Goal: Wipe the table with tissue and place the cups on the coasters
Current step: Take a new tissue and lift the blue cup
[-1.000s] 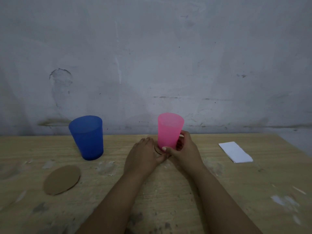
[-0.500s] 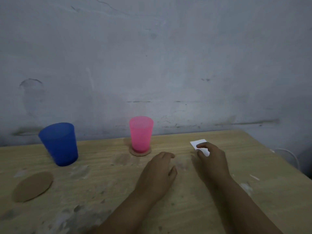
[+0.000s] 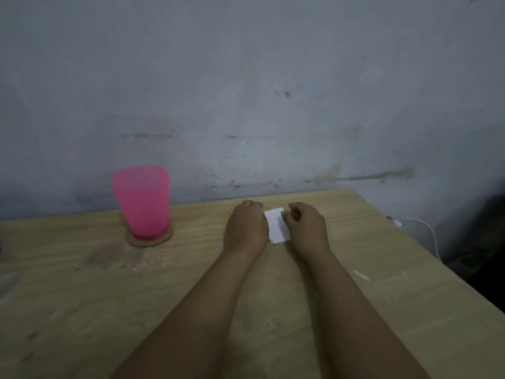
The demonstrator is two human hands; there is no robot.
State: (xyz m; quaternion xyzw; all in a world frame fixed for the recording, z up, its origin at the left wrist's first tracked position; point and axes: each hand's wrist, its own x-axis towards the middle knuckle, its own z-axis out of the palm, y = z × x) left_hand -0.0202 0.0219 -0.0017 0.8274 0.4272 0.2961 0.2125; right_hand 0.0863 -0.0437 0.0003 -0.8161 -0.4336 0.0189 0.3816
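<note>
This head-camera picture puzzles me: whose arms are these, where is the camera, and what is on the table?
No machine here: a person wears a wide-angle camera on the head, looking forward and down, so you see their own two bare arms. The left hand and right hand both sit at a folded white tissue on the wooden table. The right hand's fingers curl at the tissue's edge; the left hand's grip is hidden. To the left, a pink cup stands upright on a round coaster. A white cable hangs beside the table.
</note>
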